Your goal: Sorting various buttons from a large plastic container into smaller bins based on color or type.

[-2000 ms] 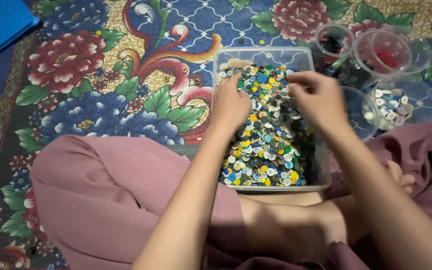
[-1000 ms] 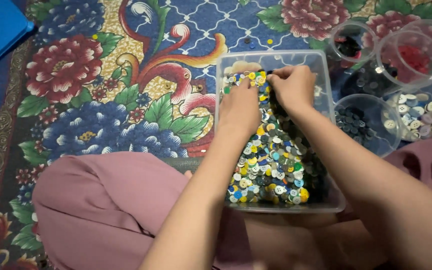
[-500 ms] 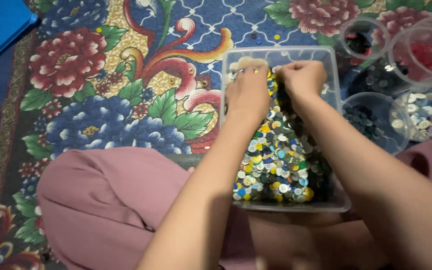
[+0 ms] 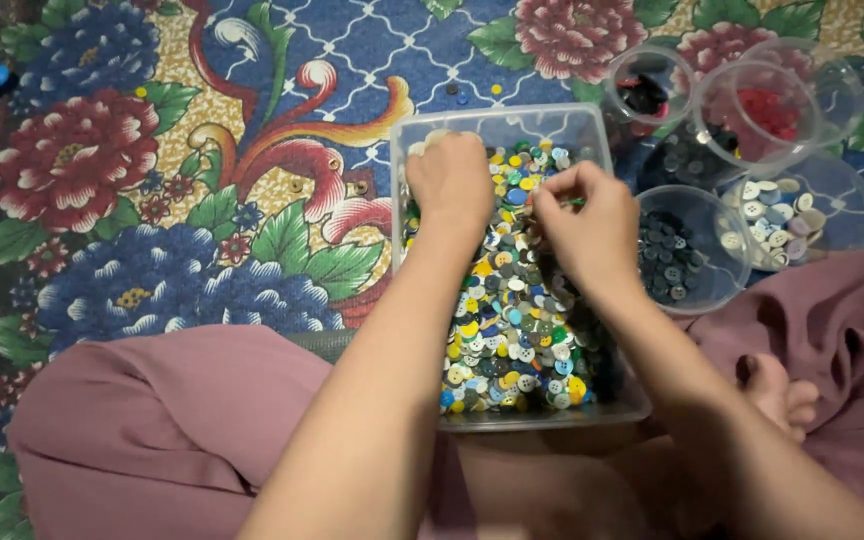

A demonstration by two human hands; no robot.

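A clear rectangular plastic tub (image 4: 500, 124) sits on the floor between my knees, filled with many mixed coloured buttons (image 4: 512, 340). My left hand (image 4: 449, 180) rests knuckles-up on the buttons at the tub's far left, fingers curled down into the pile. My right hand (image 4: 584, 230) hovers over the middle of the tub with thumb and fingertips pinched together on what looks like a small green button. Whether the left hand holds anything is hidden.
Several clear round cups stand right of the tub: dark buttons (image 4: 680, 255), pale buttons (image 4: 782, 212), red buttons (image 4: 767, 110), black ones (image 4: 644, 95). A few loose buttons (image 4: 462, 95) lie on the floral carpet (image 4: 202, 150). Mauve-clad legs (image 4: 182, 430) flank the tub.
My right hand has drawn back from the tub's far edge toward the middle, fingers pinched. The left hand stayed at the far left. The view shifted slightly.
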